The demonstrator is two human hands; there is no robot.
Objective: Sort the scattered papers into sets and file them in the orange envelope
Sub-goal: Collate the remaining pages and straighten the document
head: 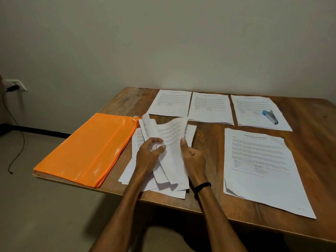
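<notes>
At frame centre, the left hand [148, 153] pinches thin, floppy white printed sheets [171, 142]; the right hand [192, 157] supports them, thumb raised. Light, creasable: grip the edges.

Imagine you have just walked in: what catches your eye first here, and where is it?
The bright orange envelope lies flat at the left edge of the table. Next to it, the left hand pinches curled sheets above a loose heap of papers, the right hand at their edge. A blue stapler rests on the far right stack.
</notes>
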